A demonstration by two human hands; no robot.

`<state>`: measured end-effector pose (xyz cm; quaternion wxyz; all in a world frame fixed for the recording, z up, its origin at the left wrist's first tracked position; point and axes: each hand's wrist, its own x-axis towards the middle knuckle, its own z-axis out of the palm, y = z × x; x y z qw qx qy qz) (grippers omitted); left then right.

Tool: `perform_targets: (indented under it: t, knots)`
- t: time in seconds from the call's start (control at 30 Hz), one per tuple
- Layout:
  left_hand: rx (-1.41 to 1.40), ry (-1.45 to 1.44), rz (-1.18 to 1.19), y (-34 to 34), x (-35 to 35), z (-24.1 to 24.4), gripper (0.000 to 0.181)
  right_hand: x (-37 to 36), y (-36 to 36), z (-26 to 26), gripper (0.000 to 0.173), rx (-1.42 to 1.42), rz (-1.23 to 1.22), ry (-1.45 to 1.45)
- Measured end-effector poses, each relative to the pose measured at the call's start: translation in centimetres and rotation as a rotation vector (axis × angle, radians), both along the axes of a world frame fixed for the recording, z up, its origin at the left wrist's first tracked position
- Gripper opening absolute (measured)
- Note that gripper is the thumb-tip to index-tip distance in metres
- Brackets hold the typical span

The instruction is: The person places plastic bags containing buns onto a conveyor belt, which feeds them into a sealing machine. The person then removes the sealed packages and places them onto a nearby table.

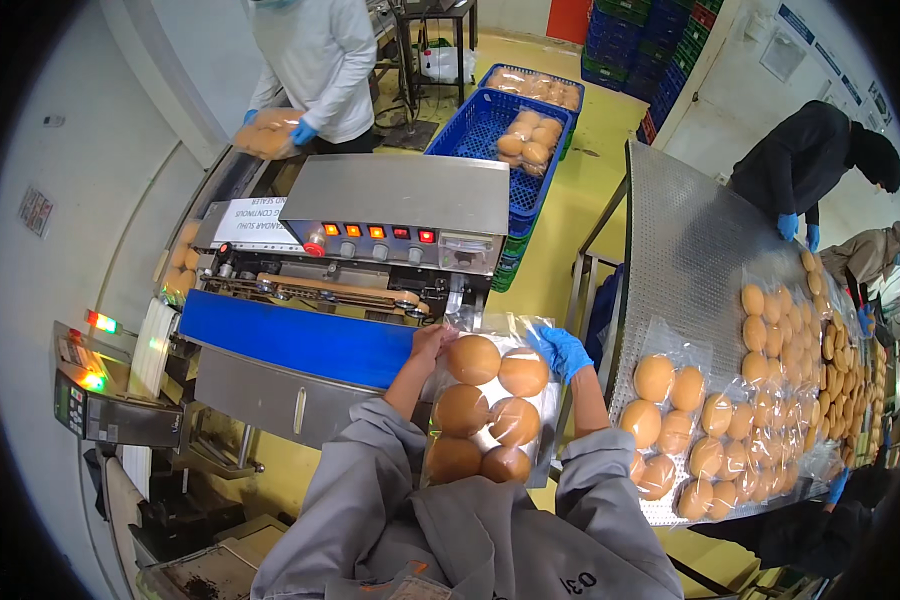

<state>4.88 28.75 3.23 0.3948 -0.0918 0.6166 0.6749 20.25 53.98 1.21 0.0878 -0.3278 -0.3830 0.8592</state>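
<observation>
A clear plastic bag of several round brown buns (pixel 487 409) lies before me, its mouth toward the sealing machine. My left hand (pixel 429 346), bare, pinches the bag's upper left corner. At the upper right corner, my right hand (pixel 565 352) in a blue glove grips the plastic. Just beyond the bag stands the continuous band sealer (pixel 397 202), with lit orange and red switches and a red stop button (pixel 314 248). Its blue conveyor belt (pixel 300 326) runs to the left of my left hand.
To the right, a perforated metal table (pixel 690 225) bears several bagged buns (pixel 667 405). A blue crate (pixel 457 139) with a bun bag stands behind the sealer. One co-worker (pixel 315 67) holds a bun bag at far left; another (pixel 795 165) leans over the table. A printer-like device (pixel 116 397) stands left.
</observation>
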Motion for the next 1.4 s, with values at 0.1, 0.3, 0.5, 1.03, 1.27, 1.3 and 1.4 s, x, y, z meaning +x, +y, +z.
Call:
perform_targets:
  t: [0.1,0.3,0.5,1.03,1.27,1.3,1.4]
  knots:
    - [0.033,-0.001,0.053,0.0,0.0,-0.4,0.013,-0.1,0.7,0.1,0.021,-0.064,0.094,0.030]
    - [-0.094,0.037,0.003,0.6,-0.7,-0.8,0.016,-0.5,0.1,-0.5,0.021,-0.208,-0.059,0.052]
    - [-0.108,0.097,0.004,0.6,-0.5,-1.9,0.011,0.6,-0.6,-1.3,0.014,-0.178,-0.238,0.087]
    - [-0.063,0.145,0.079,-5.2,-5.6,-0.3,0.006,-5.4,-5.6,0.2,0.014,-0.131,-0.173,0.160]
    - [-0.045,0.180,0.191,-8.9,-7.6,-0.4,0.010,-8.8,-9.3,2.3,0.010,0.013,-0.138,0.073]
    - [-0.060,0.191,0.173,-9.4,-8.0,-0.4,0.010,-9.4,-9.8,2.2,0.012,0.022,-0.162,0.054]
    - [-0.117,0.253,0.136,-11.3,-9.4,-0.7,0.012,-10.6,-12.0,3.0,0.016,0.182,-0.176,-0.090]
